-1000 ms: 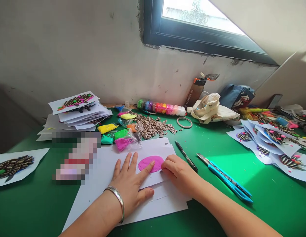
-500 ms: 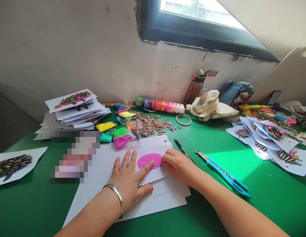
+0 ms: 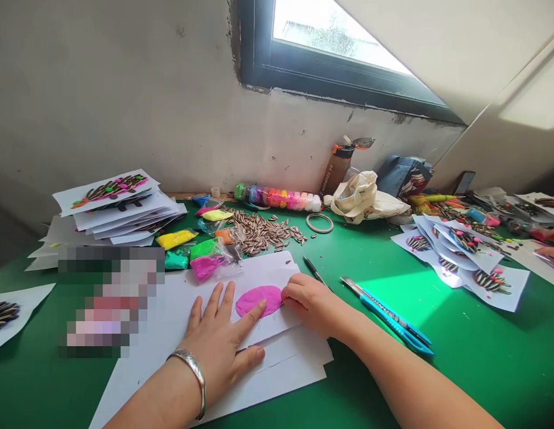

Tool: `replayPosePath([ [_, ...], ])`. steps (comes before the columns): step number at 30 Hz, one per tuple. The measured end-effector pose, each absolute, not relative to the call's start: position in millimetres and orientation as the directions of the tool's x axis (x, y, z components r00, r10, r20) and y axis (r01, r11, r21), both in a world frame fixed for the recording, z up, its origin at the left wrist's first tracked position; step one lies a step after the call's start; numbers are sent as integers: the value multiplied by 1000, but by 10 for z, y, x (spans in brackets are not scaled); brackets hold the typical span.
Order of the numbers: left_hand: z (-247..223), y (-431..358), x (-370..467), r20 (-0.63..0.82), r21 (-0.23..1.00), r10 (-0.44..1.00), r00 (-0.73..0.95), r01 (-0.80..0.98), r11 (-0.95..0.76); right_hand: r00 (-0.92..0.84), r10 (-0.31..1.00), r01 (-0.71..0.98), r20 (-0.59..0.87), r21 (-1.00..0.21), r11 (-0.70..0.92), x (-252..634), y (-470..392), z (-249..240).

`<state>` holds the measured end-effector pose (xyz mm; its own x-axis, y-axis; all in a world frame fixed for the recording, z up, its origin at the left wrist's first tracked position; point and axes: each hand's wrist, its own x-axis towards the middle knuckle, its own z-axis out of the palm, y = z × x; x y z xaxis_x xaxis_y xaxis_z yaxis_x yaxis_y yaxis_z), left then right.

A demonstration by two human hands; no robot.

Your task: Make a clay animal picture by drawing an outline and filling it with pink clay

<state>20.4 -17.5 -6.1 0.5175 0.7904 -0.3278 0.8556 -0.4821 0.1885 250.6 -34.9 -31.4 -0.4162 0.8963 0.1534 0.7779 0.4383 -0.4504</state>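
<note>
A flat pink oval of modelling clay (image 3: 261, 299) is spread on a white paper sheet (image 3: 277, 326), with short pencil lines below it. My left hand (image 3: 221, 330), a silver bangle at its wrist, lies with fingers spread over the paper. Its index fingertip touches the clay's lower edge. At the oval's right end my right hand (image 3: 310, 304) is closed in a pinch, fingertips against the clay's edge; what they hold, if anything, is hidden. Further white sheets lie beneath. Beyond them are packets of coloured clay, including a pink one (image 3: 207, 267), and a heap of sunflower seeds (image 3: 264, 232).
Right of the papers lie a pen (image 3: 316, 271) and a blue utility knife (image 3: 388, 316). A tape ring (image 3: 320, 223), bottle (image 3: 337, 170) and cloth bag (image 3: 366, 199) stand behind. Seed pictures are piled left (image 3: 120, 214) and right (image 3: 464, 256). Another person's hand (image 3: 551, 253) shows far right.
The view has turned a little to the right, so everything sits further left. Another person's hand has come into sight at the right edge. My hands keep nearly the same pose on the clay.
</note>
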Motion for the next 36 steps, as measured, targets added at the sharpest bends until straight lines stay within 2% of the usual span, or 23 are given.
replayPosePath([
  [10, -114, -182, 194, -312, 170, 794, 521, 853, -493, -412, 896, 758, 164, -484, 437, 2537, -314, -270],
  [15, -101, -177, 201, -321, 170, 790, 523, 852, -495, -344, 919, 755, 192, -526, 392, 2555, -311, -275],
  [28, -42, -193, 205, -336, 171, 786, 520, 854, -491, -366, 911, 788, 190, -457, 412, 2520, -283, -355],
  [36, -28, -211, 201, -343, 183, 783, 519, 855, -486, -351, 922, 768, 163, -512, 384, 2502, -288, -334],
])
